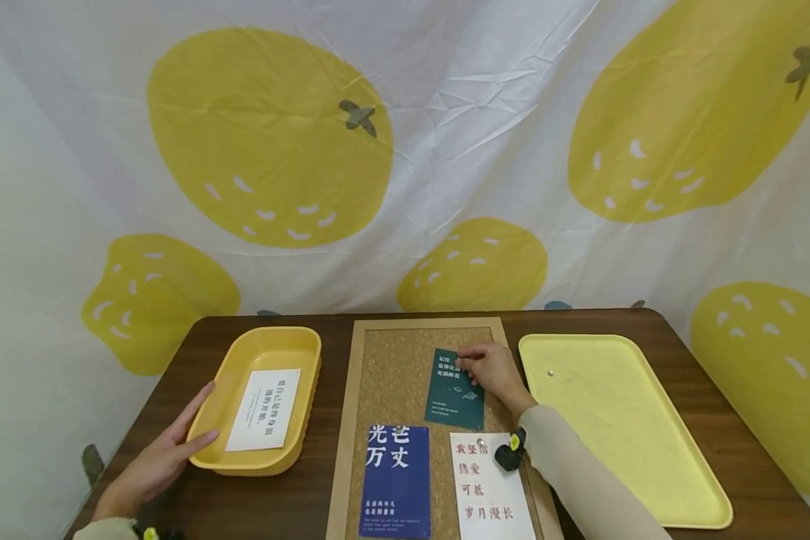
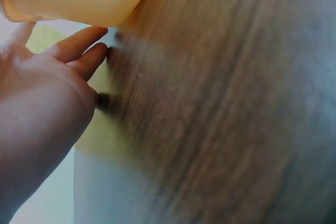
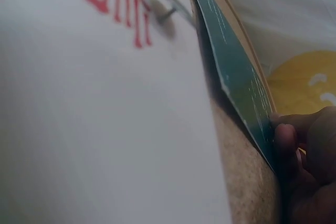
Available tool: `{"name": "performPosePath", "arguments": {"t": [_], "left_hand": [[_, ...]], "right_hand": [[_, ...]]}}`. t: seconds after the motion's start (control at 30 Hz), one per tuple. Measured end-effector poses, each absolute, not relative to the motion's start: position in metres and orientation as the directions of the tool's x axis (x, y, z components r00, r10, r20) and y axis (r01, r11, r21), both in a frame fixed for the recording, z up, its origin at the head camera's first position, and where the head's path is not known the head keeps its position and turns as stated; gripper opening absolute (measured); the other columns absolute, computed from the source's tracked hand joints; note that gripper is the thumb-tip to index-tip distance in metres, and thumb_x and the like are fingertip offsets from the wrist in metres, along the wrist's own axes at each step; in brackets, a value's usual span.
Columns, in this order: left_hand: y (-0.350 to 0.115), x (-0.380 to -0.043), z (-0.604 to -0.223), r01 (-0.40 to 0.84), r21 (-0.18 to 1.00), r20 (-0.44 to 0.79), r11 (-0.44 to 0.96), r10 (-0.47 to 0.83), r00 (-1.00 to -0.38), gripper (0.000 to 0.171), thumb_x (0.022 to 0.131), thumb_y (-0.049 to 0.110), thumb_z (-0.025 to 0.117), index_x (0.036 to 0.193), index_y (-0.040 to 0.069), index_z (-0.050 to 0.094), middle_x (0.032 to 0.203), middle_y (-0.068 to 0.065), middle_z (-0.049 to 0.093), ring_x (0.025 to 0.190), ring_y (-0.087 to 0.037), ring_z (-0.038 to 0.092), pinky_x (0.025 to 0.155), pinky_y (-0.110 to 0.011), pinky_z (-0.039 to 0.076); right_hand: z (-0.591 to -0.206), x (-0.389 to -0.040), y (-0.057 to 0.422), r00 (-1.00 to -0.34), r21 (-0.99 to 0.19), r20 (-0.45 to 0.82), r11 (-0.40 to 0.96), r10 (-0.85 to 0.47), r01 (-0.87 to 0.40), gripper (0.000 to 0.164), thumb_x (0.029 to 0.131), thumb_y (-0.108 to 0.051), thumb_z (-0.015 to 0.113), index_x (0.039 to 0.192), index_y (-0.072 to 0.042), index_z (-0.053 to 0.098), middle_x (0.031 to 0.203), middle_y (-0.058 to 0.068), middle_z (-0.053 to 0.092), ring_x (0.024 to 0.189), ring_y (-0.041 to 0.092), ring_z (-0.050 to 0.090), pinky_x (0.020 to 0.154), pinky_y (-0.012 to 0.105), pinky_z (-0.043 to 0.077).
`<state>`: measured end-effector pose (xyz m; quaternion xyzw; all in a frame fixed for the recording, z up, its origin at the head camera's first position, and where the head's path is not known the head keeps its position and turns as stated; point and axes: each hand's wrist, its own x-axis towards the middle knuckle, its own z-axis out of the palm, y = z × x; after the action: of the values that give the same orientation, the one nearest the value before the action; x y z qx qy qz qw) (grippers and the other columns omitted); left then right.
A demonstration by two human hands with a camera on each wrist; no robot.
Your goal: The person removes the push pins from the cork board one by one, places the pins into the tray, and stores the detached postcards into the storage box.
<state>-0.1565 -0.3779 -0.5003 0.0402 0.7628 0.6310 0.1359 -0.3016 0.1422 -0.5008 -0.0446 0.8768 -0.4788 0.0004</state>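
Note:
My right hand [image 1: 493, 369] pinches the upper right part of a dark green card [image 1: 455, 405] over a cork board [image 1: 391, 375]. In the right wrist view, the green card [image 3: 231, 72] stands tilted, one long edge raised off the cork, with curled fingers at its far end. To the left, my left hand [image 1: 169, 450] holds the near left corner of a yellow plastic basket [image 1: 304, 397], its thumb at the rim and fingers along the outer wall. A white card [image 1: 263, 409] printed with dark writing lies inside the basket.
Lower on the board are a blue card [image 1: 394, 480] and a white card with red writing [image 1: 489, 495], which a pushpin [image 3: 170, 13] fixes. A pale yellow tray [image 1: 621, 435] on the right holds a small pin [image 1: 550, 373]. A patterned curtain [image 1: 432, 165] hangs behind the table.

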Motion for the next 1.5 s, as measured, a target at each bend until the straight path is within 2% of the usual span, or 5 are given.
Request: {"name": "performPosePath", "arguments": {"t": [0.17,0.47,0.7,1.1,1.5], "left_hand": [[-0.377,-0.157,-0.499,-0.126,0.967,-0.175,0.223,0.213,-0.961,0.083,0.102,0.015,0.054,0.16,0.026,-0.005,0.165,-0.011,-0.016,0.12,0.026,0.025,0.09,0.0,0.03],[-0.377,-0.157,-0.49,-0.141,0.934,-0.207,0.328,0.176,-0.962,0.082,0.102,0.023,0.055,0.16,0.024,-0.003,0.166,-0.011,-0.013,0.149,-0.036,-0.003,0.097,-0.005,0.03],[-0.367,-0.16,-0.472,-0.188,0.832,-0.228,0.522,0.012,-0.974,0.088,0.099,0.048,0.055,0.16,0.025,-0.005,0.165,-0.02,-0.001,0.149,-0.047,0.001,0.111,-0.072,0.014],[-0.317,-0.162,-0.437,0.092,0.705,0.142,0.704,-0.013,-0.99,0.072,0.099,0.04,0.059,0.155,0.006,0.029,0.16,-0.031,0.011,0.145,-0.054,0.009,0.106,-0.077,0.015],[-0.251,-0.157,-0.419,0.345,0.627,0.32,0.699,0.172,-0.932,0.057,0.094,0.026,0.068,0.145,0.01,0.048,0.159,-0.024,0.024,0.148,-0.047,0.011,0.11,-0.073,0.013]], "right_hand": [[-0.501,-0.302,0.141,-0.997,-0.841,0.027,0.537,-0.073,-0.062,0.015,0.089,-0.008,0.073,0.102,-0.003,0.078,0.078,0.006,0.071,0.055,0.012,0.058,0.05,0.025,0.052],[-0.503,-0.302,0.14,-0.999,-0.838,0.011,0.544,-0.048,-0.035,0.011,0.089,-0.007,0.073,0.098,-0.003,0.078,0.078,0.007,0.07,0.055,0.011,0.057,0.05,0.024,0.052],[-0.504,-0.302,0.14,-0.999,-0.841,-0.002,0.54,-0.041,-0.021,0.01,0.089,-0.007,0.073,0.096,-0.003,0.078,0.076,0.006,0.069,0.056,0.012,0.058,0.051,0.025,0.052],[-0.503,-0.302,0.139,-0.999,-0.84,0.016,0.542,-0.035,-0.033,0.01,0.089,-0.007,0.072,0.096,-0.001,0.077,0.074,0.006,0.067,0.054,0.011,0.057,0.05,0.024,0.051],[-0.503,-0.302,0.14,-0.998,-0.828,0.028,0.559,-0.048,-0.05,0.01,0.09,-0.008,0.072,0.096,-0.001,0.077,0.076,0.006,0.068,0.055,0.011,0.058,0.051,0.025,0.053]]}}
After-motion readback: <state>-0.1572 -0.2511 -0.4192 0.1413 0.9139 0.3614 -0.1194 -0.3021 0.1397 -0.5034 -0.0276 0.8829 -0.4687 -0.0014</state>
